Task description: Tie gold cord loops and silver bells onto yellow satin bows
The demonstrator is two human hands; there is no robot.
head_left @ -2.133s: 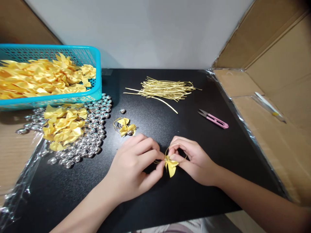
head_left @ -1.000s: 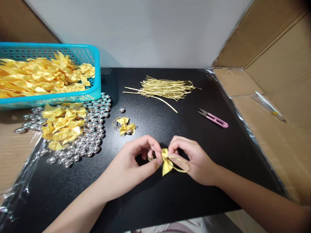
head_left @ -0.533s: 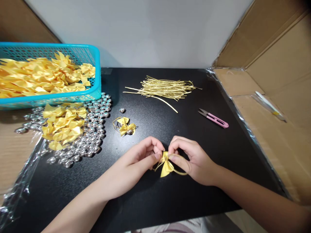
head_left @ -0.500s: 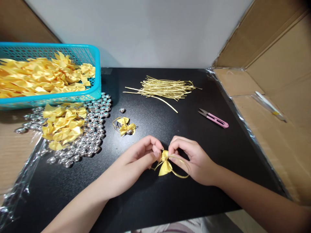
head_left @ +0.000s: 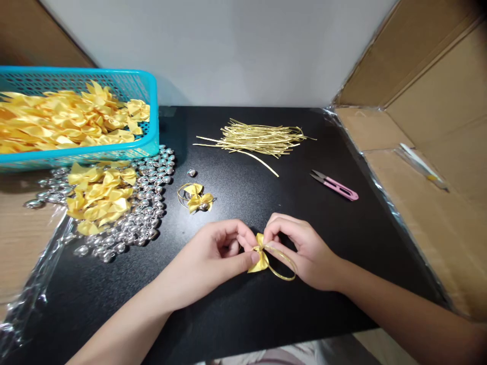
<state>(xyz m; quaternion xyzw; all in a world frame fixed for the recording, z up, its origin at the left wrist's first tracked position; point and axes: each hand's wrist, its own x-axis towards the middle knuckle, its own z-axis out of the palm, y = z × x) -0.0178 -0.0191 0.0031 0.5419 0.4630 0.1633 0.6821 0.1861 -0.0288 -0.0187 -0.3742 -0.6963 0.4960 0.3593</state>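
Between my two hands is a yellow ribbon bow (head_left: 259,263), held just above the black table near its front. My left hand (head_left: 224,251) pinches the bow's left side with thumb and forefinger. My right hand (head_left: 299,248) has its fingertips closed on the gold cord (head_left: 286,276), which curves in a loop to the right of the bow. Whatever lies under the fingertips is hidden. Beyond my left hand lie a few finished-looking yellow bows (head_left: 200,200) with gold cord and a silver bell, and a single silver bell (head_left: 192,173).
A turquoise basket (head_left: 153,116) full of yellow bows stands at the back left. Before it, more bows (head_left: 101,197) lie on many silver bells (head_left: 148,223). Gold cords (head_left: 262,139) lie in a bundle at the back. Pink thread snips (head_left: 337,186) and a white-handled tool (head_left: 422,165) are right.
My left thumb and forefinger have shifted right and now cover the bow's left side. My right hand stays almost still, with the cord loop beside it.
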